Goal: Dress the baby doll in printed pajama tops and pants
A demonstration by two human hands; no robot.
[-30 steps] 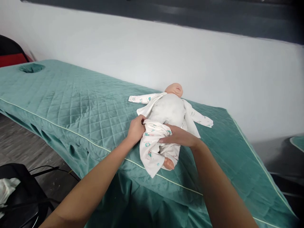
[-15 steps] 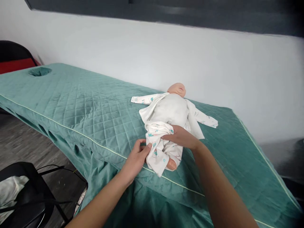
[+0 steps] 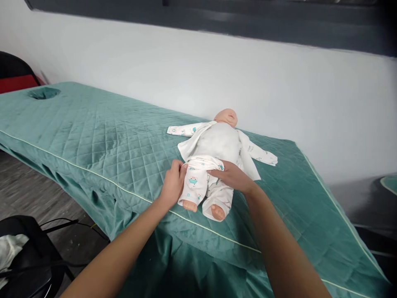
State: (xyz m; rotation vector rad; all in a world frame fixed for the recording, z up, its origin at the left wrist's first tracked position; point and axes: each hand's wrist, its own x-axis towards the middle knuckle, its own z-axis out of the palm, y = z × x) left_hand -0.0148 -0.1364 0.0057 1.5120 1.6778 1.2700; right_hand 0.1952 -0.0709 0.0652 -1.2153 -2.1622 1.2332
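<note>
A baby doll [image 3: 218,141] lies on its back with its feet toward me. White printed pants [image 3: 194,182] cover both its legs, and a foot shows at each cuff. The waistband is bunched below the white belly. My left hand [image 3: 173,182] pinches the pants' edge at the doll's hip on the left. On the other side, my right hand [image 3: 233,176] grips the waistband, thumb over the front; its other fingers are mostly hidden. A white printed jacket [image 3: 252,165] is spread open under the doll, its sleeves stretched out to both sides.
The doll rests on a bed with a green quilted cover [image 3: 124,140], near its front edge. A white wall [image 3: 139,62] stands behind. At the lower left is a black chair [image 3: 34,252] with white cloth [image 3: 10,250] on it. The bed has a face hole [image 3: 44,93] at far left.
The pant leg on the left has been drawn up, and that foot now shows. My left hand has moved up from the lower leg to the hip; my right hand stays at the waistband.
</note>
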